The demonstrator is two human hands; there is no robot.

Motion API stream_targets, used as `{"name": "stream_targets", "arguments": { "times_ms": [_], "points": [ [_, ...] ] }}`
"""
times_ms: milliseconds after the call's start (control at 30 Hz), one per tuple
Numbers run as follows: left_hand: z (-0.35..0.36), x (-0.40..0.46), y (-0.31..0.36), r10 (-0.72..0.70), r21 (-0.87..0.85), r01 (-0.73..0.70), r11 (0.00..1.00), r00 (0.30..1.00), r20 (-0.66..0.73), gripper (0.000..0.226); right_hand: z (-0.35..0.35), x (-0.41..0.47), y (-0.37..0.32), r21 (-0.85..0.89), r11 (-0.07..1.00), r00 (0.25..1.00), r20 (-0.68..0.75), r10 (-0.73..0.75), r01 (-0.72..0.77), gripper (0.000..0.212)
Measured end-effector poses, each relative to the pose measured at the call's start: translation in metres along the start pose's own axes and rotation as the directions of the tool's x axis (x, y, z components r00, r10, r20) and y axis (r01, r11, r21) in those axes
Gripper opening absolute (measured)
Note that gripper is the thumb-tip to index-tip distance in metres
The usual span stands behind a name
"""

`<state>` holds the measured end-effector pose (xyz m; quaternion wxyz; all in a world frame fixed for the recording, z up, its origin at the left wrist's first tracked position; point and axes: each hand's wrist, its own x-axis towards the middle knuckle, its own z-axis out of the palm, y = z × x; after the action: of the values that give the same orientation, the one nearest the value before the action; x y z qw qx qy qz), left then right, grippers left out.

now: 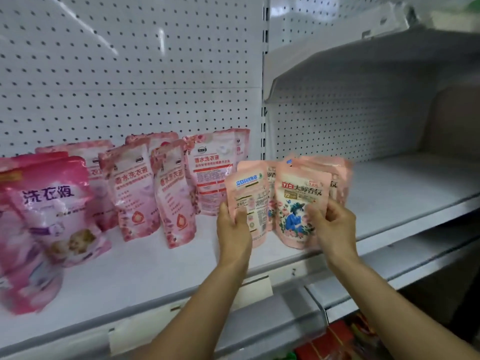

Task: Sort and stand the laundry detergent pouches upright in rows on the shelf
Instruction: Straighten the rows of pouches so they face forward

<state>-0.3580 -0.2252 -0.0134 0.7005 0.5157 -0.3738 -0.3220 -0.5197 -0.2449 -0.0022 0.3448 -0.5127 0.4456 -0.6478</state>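
My left hand [233, 229] grips a small peach pouch [248, 201] whose printed back faces me, upright on the white shelf [145, 271]. My right hand [332, 224] grips another peach pouch [298, 203] with a blue flower picture on its front. Several more peach pouches [335, 175] stand blurred behind these two. To the left, pink rose-patterned pouches [213, 172] stand in rows. Large magenta pouches [49, 203] stand at the far left, one leaning forward.
A white pegboard back wall [130, 61] rises behind the shelf. A metal upright [265, 100] divides it from the bare right shelf bay [402, 183]. Paper price tags [255, 288] hang on the front rail. Colourful goods [345, 339] lie on a lower shelf.
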Motion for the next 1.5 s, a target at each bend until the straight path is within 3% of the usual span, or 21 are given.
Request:
{"name": "stream_targets", "arguments": {
  "times_ms": [167,267,400,533,600,700,800,1000,1100,1233,1300,1367,1433,1500],
  "points": [
    [-0.006,-0.007,0.003,0.016,0.094,-0.019,0.995,1.0,0.026,0.029,-0.001,0.0,0.007,-0.068,0.997,0.989,0.15,-0.013,0.024,0.02],
    [-0.007,-0.022,0.01,0.042,0.173,-0.045,0.984,0.999,0.02,0.037,-0.006,-0.005,0.005,-0.059,0.996,0.983,0.174,-0.049,0.06,0.041],
    [-0.024,-0.06,0.025,0.181,0.328,-0.168,0.93,0.983,-0.008,0.048,-0.016,-0.03,-0.004,-0.025,0.957,0.954,0.088,-0.287,0.29,0.069],
    [-0.066,-0.096,0.032,0.288,0.431,-0.214,0.876,0.951,-0.111,0.045,-0.002,-0.064,-0.016,0.016,0.857,0.846,0.152,-0.512,0.515,0.059],
    [-0.094,-0.109,0.033,0.332,0.472,-0.222,0.853,0.929,-0.164,0.044,0.015,-0.08,-0.017,0.051,0.831,0.805,0.221,-0.551,0.554,0.054],
    [-0.14,-0.12,0.039,0.399,0.526,-0.227,0.82,0.884,-0.242,0.042,0.047,-0.108,-0.022,0.138,0.88,0.795,0.382,-0.471,0.455,0.048],
    [-0.188,-0.122,0.047,0.429,0.554,-0.203,0.807,0.847,-0.314,0.039,0.081,-0.135,-0.028,0.14,0.902,0.734,0.537,-0.416,0.408,0.039],
    [-0.271,-0.097,0.063,0.465,0.537,-0.205,0.819,0.784,-0.41,0.038,0.164,-0.173,-0.046,0.11,0.941,0.659,0.687,-0.305,0.321,0.03],
    [-0.308,-0.076,0.074,0.449,0.517,-0.213,0.829,0.804,-0.389,0.04,0.216,-0.19,-0.061,0.128,0.957,0.649,0.71,-0.271,0.26,0.032],
    [-0.342,-0.056,0.089,0.338,0.446,-0.218,0.868,0.918,-0.208,0.053,0.282,-0.218,-0.068,0.113,0.99,0.584,0.799,-0.144,0.089,0.039],
    [-0.352,-0.05,0.091,0.292,0.359,-0.233,0.904,0.949,-0.122,0.056,0.297,-0.237,-0.07,0.147,0.985,0.546,0.82,-0.174,0.094,0.043],
    [-0.366,-0.041,0.09,0.31,0.317,-0.251,0.915,0.938,-0.154,0.045,0.303,-0.246,-0.076,0.216,0.972,0.518,0.823,-0.232,0.092,0.045],
    [-0.38,-0.033,0.096,0.33,0.265,-0.265,0.927,0.913,-0.241,0.026,0.309,-0.245,-0.08,0.274,0.956,0.555,0.782,-0.283,0.1,0.034],
    [-0.394,-0.028,0.102,0.305,0.167,-0.267,0.949,0.913,-0.272,0.022,0.321,-0.232,-0.076,0.276,0.952,0.745,0.605,-0.281,0.134,0.018]
  ]
}}
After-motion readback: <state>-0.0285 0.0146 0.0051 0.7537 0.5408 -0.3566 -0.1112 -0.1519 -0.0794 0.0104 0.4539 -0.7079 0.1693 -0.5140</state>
